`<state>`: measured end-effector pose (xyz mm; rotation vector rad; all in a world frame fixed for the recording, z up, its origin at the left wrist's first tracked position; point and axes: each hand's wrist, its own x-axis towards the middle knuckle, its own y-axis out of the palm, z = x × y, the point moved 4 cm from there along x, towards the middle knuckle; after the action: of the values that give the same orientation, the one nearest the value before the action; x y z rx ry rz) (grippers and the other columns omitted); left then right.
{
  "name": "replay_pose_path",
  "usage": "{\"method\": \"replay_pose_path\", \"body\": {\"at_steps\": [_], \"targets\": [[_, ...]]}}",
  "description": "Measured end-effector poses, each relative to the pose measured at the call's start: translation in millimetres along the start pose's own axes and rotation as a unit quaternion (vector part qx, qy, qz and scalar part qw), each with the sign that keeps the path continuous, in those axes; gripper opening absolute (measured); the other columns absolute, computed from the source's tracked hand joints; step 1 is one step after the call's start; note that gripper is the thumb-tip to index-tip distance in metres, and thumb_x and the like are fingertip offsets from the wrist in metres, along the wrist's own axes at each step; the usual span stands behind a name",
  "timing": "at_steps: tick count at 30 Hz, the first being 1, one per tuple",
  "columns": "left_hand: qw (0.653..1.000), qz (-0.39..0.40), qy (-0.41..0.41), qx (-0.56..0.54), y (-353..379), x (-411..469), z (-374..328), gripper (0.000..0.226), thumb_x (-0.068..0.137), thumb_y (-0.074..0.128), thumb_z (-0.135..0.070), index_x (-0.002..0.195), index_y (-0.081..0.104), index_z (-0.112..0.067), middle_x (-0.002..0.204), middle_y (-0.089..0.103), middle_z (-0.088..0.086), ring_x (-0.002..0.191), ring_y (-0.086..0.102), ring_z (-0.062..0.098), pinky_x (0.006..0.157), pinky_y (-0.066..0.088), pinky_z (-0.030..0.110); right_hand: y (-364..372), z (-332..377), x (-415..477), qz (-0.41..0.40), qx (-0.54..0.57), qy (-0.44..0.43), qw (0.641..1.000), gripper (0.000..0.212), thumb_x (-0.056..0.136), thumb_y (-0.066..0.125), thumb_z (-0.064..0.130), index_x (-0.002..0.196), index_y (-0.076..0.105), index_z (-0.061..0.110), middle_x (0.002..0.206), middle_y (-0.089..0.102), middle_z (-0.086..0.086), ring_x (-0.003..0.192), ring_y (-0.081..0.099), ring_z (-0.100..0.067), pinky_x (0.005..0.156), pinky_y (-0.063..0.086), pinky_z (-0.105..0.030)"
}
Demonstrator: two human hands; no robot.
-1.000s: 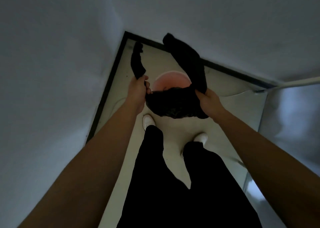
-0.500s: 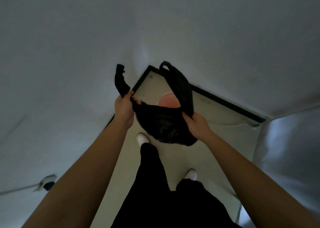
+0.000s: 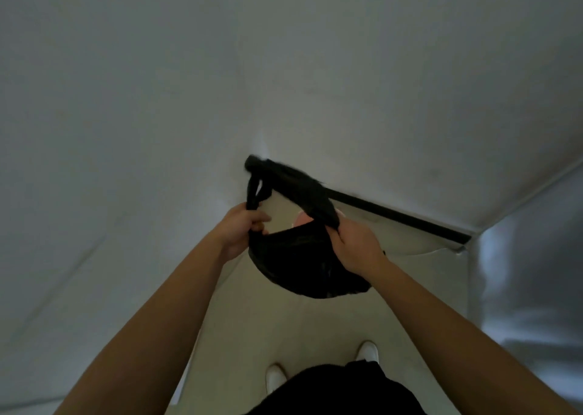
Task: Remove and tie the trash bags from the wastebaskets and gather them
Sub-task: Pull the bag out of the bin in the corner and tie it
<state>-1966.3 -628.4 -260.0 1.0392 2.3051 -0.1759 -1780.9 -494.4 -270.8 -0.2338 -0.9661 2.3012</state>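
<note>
A black trash bag (image 3: 303, 266) hangs in the air between my hands, its sagging body below them. My left hand (image 3: 241, 228) grips the bag's left handle strip, which stands up above the fist. My right hand (image 3: 355, 244) grips the right handle strip, which arches up and leftward until both strip ends meet near the wall corner. Behind the bag, a sliver of the pink wastebasket (image 3: 303, 218) shows on the floor; most of it is hidden.
I stand in a narrow corner with white walls to the left and ahead. A black baseboard (image 3: 394, 216) runs along the far wall. A grey shiny panel (image 3: 530, 288) stands on the right. My white shoes (image 3: 367, 351) are on the pale floor below.
The view tilted up toward the wall. The two handle strips, apart before, have come together above my hands, and the bag now covers more of the pink wastebasket.
</note>
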Motion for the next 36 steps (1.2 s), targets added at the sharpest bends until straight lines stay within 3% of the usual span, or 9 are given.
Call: {"method": "replay_pose_path", "body": {"at_steps": [6,11,16,19,21,23,26,29,36], "targets": [[0.976,0.189,0.031,0.099,-11.7,-49.7,2.2,0.012,0.09,0.069,-0.006,0.101,0.064,-0.01,0.061,0.058,-0.009,0.057,0.047,0.011,0.063,0.049,0.028,46.4,28.7,-8.0,0.073,-0.173,-0.013,0.982,0.034,0.099,0.032,0.026,0.121,0.058,0.024,0.107,0.064,0.002,0.089,0.06,-0.016,0.07,0.032,-0.018],[0.991,0.125,-0.021,0.041,-21.4,-47.4,21.1,0.03,0.091,0.067,-0.044,0.085,0.06,-0.016,0.052,0.029,-0.005,0.044,0.021,0.01,0.048,0.034,0.026,64.4,34.7,-34.7,0.188,-0.346,-0.062,0.917,0.044,0.104,0.035,0.026,0.145,0.032,0.009,0.099,0.067,-0.011,0.079,0.065,-0.028,0.058,0.036,-0.032],[0.986,0.153,-0.055,-0.033,-15.4,-51.9,31.8,0.034,0.094,0.06,-0.047,0.083,0.06,-0.015,0.052,0.025,-0.004,0.041,0.021,0.008,0.048,0.037,0.024,45.2,24.6,-32.9,0.223,0.012,0.034,0.974,0.035,0.093,0.06,0.031,0.128,0.052,0.028,0.115,0.066,0.001,0.1,0.064,-0.015,0.081,0.049,-0.027],[0.979,0.196,-0.062,-0.002,-10.5,-52.9,36.2,0.044,0.096,0.057,-0.049,0.117,0.064,-0.011,0.056,0.037,-0.002,0.042,0.026,0.009,0.05,0.039,0.025,24.8,22.3,-14.1,0.126,0.288,0.185,0.931,0.047,0.095,0.056,0.029,0.14,0.042,0.024,0.127,0.057,-0.001,0.104,0.058,-0.013,0.085,0.047,-0.023],[0.973,0.219,-0.067,0.026,-7.1,-52.6,40.1,0.041,0.096,0.056,-0.049,0.111,0.064,-0.012,0.059,0.044,0.0,0.043,0.03,0.01,0.051,0.04,0.026,13.4,26.4,0.9,0.086,0.381,0.242,0.888,0.054,0.09,0.055,0.052,0.136,0.045,0.027,0.12,0.057,-0.005,0.092,0.06,-0.017,0.076,0.046,-0.03],[0.969,0.23,-0.074,0.048,-3.3,-53.3,44.5,0.041,0.094,0.058,-0.05,0.102,0.065,-0.011,0.069,0.055,0.005,0.045,0.038,0.011,0.05,0.041,0.026,6.5,37.4,13.1,0.112,0.357,0.212,0.903,0.055,0.084,0.061,0.064,0.122,0.06,0.025,0.104,0.064,0.0,0.076,0.061,-0.013,0.067,0.046,-0.028],[0.972,0.223,-0.077,0.01,-4.4,-49.4,49.6,0.042,0.098,0.051,-0.046,0.121,0.065,-0.013,0.101,0.073,0.016,0.05,0.054,0.012,0.046,0.042,0.023,4.3,50.6,25.3,0.111,0.299,0.145,0.937,0.028,0.092,0.068,0.036,0.106,0.074,0.012,0.073,0.069,0.004,0.058,0.058,-0.005,0.056,0.046,-0.019],[0.973,0.187,-0.052,-0.125,-13.6,-40.5,47.2,0.042,0.105,0.037,-0.04,0.131,0.059,-0.017,0.125,0.067,0.018,0.064,0.066,0.013,0.045,0.042,0.02,6.4,42.5,22.6,0.111,0.302,0.141,0.936,0.018,0.092,0.069,0.023,0.1,0.076,0.009,0.075,0.07,-0.013,0.059,0.06,-0.009,0.061,0.051,-0.021],[0.974,0.093,-0.023,-0.205,-16.2,-25.7,27.9,0.039,0.105,0.035,-0.037,0.075,0.049,-0.017,0.09,0.067,0.012,0.053,0.054,0.017,0.045,0.038,0.024,48.3,19.9,-12.5,0.269,0.246,0.177,0.914,0.024,0.093,0.068,0.024,0.109,0.073,0.007,0.1,0.073,-0.015,0.07,0.066,-0.009,0.065,0.054,-0.018]]}}
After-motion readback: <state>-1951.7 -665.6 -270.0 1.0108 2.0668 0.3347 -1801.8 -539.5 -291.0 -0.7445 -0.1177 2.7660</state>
